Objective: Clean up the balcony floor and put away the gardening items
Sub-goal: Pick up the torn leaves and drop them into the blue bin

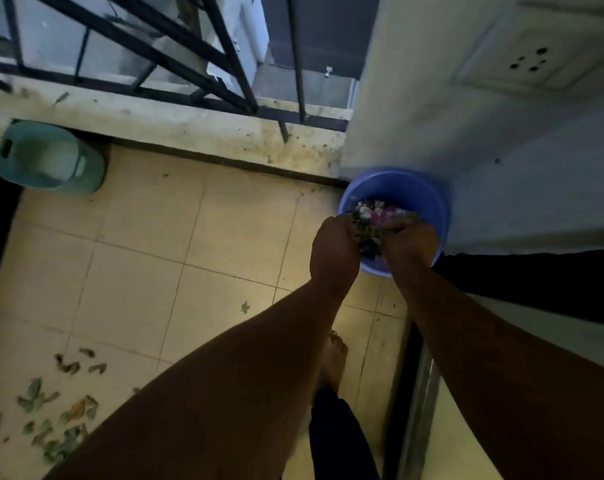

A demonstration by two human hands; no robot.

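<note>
A blue plastic tub (397,185) stands on the floor in the corner by the white wall. Over it my left hand (333,252) and my right hand (409,242) curl together round a bunch of leaves and pink and white petals (371,220), held just above or inside the tub. More dry green and brown leaves (56,414) lie scattered on the beige tiled floor at the lower left. One small leaf scrap (245,307) lies alone on the tiles near my left forearm.
A teal bin (49,157) leans against the stained concrete ledge (189,126) at the far left. Black railing bars (224,64) rise behind the ledge. A wall socket (529,60) sits upper right. My bare foot (333,362) stands beside a sliding door track (418,393).
</note>
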